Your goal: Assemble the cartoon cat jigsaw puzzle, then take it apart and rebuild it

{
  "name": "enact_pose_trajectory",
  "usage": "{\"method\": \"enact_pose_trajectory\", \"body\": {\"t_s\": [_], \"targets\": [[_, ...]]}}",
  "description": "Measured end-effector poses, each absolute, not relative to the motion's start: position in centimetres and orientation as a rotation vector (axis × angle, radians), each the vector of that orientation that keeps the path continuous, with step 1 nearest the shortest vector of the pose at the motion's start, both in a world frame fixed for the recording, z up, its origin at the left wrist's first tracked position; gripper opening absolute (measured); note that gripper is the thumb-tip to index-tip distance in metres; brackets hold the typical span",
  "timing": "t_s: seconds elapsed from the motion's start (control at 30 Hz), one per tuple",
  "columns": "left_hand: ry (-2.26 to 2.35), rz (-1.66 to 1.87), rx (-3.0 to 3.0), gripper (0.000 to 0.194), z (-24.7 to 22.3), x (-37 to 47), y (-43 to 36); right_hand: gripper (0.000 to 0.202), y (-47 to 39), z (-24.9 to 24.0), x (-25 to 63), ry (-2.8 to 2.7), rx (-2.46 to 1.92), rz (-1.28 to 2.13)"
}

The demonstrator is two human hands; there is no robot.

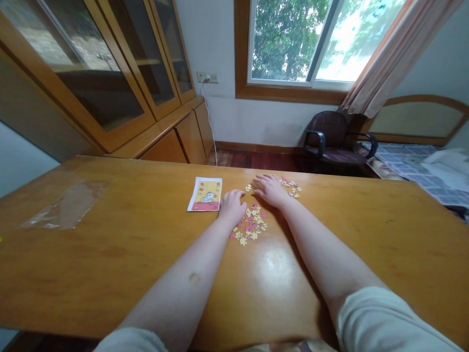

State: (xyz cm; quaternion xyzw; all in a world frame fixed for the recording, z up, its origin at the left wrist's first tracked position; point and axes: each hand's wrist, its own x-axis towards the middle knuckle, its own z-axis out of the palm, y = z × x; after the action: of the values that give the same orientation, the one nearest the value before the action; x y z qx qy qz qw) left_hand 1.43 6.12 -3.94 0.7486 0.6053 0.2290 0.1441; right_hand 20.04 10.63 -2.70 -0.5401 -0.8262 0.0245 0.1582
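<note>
The big brown table (128, 254) holds everything. A clear bag (69, 205) lies on the left. The picture card (206, 195) touches or nearly touches the left hand (233, 208), whose fingers curl a bit. The right hand (270, 188) is open, palm down, between the near puzzle pieces (252, 223) and the far puzzle pieces (292, 186).

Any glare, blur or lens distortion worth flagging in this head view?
Head view: pale glare on the table between the forearms; window partly blown out; wide-angle stretch toward the edges; puzzle pieces small, their printed detail hard to read.
</note>
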Motion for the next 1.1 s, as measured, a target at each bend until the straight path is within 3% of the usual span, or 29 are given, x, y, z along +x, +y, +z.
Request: {"method": "enact_pose_trajectory", "body": {"t_s": [0.07,0.2,0.43,0.8,0.93,1.1], "targets": [[1.748,0.662,2.172,0.038,-4.1,1.4,6.2,0.046,10.2,-2.8,19.2,-2.492,-1.389,0.131],[1.745,0.676,2.174,0.038,-4.2,1.4,6.2,0.035,10.2,-3.1,18.7,-2.516,-1.362,0.194],[1.747,0.674,2.143,0.039,-3.9,1.4,6.1,0.023,11.7,-3.7,20.2,-2.289,-1.565,0.208],[1.747,0.646,2.135,0.04,-3.6,1.4,6.0,0.022,12.0,-3.4,21.4,-2.075,-1.793,0.158],[1.744,0.653,2.129,0.04,-3.7,1.4,6.0,0.026,11.4,-3.0,21.0,-2.092,-1.811,0.031],[1.754,0.662,2.14,0.041,-3.9,1.4,6.2,0.039,10.1,-2.5,19.2,-2.455,-1.484,0.059]]}}
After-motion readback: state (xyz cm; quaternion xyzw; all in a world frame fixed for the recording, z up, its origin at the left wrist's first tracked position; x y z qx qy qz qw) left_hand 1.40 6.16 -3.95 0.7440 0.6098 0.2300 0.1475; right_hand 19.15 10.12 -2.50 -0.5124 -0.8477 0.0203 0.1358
